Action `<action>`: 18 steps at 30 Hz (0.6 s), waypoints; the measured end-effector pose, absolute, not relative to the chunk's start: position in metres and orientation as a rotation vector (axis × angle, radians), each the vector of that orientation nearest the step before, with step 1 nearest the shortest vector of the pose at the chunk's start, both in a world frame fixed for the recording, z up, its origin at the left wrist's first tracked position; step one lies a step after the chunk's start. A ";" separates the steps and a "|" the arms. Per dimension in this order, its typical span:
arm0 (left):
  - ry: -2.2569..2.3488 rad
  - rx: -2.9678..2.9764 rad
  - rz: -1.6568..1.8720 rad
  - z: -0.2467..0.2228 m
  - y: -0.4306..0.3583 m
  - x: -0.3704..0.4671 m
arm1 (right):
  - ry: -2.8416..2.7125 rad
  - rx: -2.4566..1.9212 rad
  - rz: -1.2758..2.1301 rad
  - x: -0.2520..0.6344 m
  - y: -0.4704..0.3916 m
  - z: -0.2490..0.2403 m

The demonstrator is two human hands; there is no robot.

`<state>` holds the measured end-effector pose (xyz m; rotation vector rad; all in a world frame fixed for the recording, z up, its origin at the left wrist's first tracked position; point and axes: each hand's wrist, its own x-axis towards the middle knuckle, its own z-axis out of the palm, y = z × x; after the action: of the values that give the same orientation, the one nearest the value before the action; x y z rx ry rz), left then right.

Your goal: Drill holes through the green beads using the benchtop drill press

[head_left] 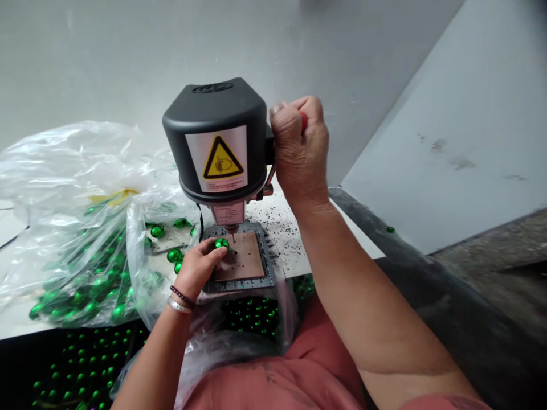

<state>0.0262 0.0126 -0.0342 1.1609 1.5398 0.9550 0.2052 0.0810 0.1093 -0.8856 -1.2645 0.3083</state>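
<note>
Between the fingers of my left hand (200, 263) is a shiny green ball (221, 245), held just left of the drill bit (233, 237). Beneath it lies a brown board (248, 259) with a small dark hole, set on the grey base (268, 273) of a bench drill press (217, 136). A yellow warning triangle marks the drill's black housing. My right hand (301, 151) is closed around the drill's feed lever, whose red knob (303, 121) shows between the fingers.
Clear plastic bags (85, 228) with many green balls lie on the white table (371, 245) at left. Dark shavings (284, 228) litter the tabletop right of the drill. More balls (81, 364) sit below the table edge. One ball (390, 229) lies at far right, near the wall.
</note>
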 end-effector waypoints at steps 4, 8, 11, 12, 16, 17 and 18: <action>1.592 1.349 0.820 -0.039 0.021 0.031 | -1.265 -0.874 0.304 0.206 0.081 0.109; 1.687 1.501 0.768 -0.035 0.021 0.036 | -1.283 -0.886 0.303 0.207 0.081 0.109; 1.748 1.577 0.752 -0.030 0.018 0.040 | -1.299 -0.917 0.277 0.207 0.081 0.109; 1.755 1.585 0.767 -0.029 0.018 0.041 | -1.304 -0.932 0.267 0.208 0.082 0.109; 1.740 1.598 0.825 -0.030 0.019 0.048 | -1.316 -0.949 0.255 0.208 0.082 0.109; 1.747 1.616 0.807 -0.030 0.019 0.049 | -1.313 -0.934 0.258 0.208 0.081 0.109; 1.757 1.641 0.772 -0.030 0.020 0.049 | -1.306 -0.920 0.259 0.208 0.081 0.110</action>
<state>0.0494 0.0198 -0.0303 1.6413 1.7574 0.7725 0.2077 0.0808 0.1096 -0.9202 -1.3059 0.2591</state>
